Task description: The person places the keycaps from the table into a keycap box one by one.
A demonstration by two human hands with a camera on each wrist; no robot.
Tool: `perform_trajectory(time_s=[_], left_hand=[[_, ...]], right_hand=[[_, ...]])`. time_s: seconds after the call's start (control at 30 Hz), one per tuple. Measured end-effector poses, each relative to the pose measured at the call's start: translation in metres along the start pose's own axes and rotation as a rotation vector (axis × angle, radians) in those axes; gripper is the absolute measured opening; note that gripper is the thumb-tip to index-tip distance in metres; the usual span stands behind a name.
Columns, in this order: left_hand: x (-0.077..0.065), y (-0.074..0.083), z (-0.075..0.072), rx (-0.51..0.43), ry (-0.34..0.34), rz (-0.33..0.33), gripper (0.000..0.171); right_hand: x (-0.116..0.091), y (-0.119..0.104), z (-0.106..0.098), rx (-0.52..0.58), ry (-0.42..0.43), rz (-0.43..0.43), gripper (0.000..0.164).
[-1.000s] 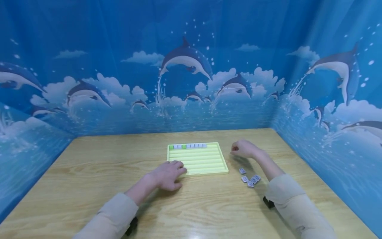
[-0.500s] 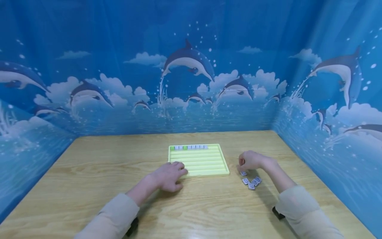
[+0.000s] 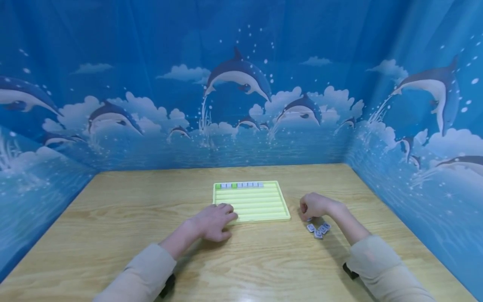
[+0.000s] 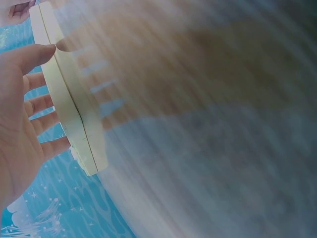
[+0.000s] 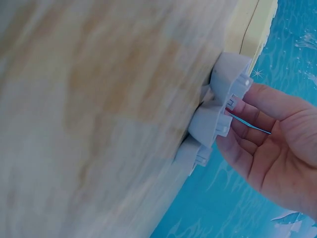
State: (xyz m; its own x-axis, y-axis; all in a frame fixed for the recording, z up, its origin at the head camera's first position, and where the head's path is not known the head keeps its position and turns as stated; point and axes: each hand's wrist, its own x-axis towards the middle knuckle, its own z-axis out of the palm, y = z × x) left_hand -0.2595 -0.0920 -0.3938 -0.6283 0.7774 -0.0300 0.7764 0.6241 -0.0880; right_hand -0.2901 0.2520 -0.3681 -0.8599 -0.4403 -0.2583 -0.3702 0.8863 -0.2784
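Observation:
A pale yellow-green ridged tray lies mid-table, its farthest row partly filled with white and green keycaps. My left hand rests with relaxed fingers over the tray's near left corner; in the left wrist view its fingers stretch behind the tray's edge. To the right of the tray, my right hand has curled fingers and pinches a keycap at the table, mostly covered by the fingertips. Several loose keycaps lie just nearer; in the right wrist view, these keycaps partly hide the fingertips.
The wood-grain table reaches back to a blue dolphin-print curtain, which also hangs along both sides. Dark straps show under the sleeve cuffs.
My right hand has come from beside the tray's right edge nearer and down onto the closest loose keycap, its fingers now covering most of it. My left hand stays at the tray.

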Motion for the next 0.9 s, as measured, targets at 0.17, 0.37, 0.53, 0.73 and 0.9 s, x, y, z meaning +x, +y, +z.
perform_trajectory(time_s=[0.17, 0.37, 0.53, 0.73, 0.9], left_hand=[[0.0007, 0.0005, -0.0006, -0.004, -0.016, -0.006, 0.051], [0.0004, 0.0007, -0.0006, -0.005, -0.022, -0.008, 0.051], [0.0002, 0.0009, -0.0005, -0.007, -0.028, -0.006, 0.051], [0.0001, 0.0008, 0.0004, -0.007, -0.021, -0.002, 0.051], [0.0008, 0.0007, 0.0002, -0.005, -0.023, -0.006, 0.052]], right_hand=[[-0.001, -0.0009, -0.0013, 0.002, -0.004, 0.007, 0.012], [-0.0032, -0.0005, -0.0033, -0.019, -0.014, 0.005, 0.01], [-0.0063, 0.0003, -0.005, -0.006, -0.019, 0.005, 0.007], [-0.0068, 0.0021, -0.0048, 0.001, 0.001, -0.015, 0.008], [-0.0047, 0.0038, -0.0054, 0.013, 0.083, -0.038, 0.012]])
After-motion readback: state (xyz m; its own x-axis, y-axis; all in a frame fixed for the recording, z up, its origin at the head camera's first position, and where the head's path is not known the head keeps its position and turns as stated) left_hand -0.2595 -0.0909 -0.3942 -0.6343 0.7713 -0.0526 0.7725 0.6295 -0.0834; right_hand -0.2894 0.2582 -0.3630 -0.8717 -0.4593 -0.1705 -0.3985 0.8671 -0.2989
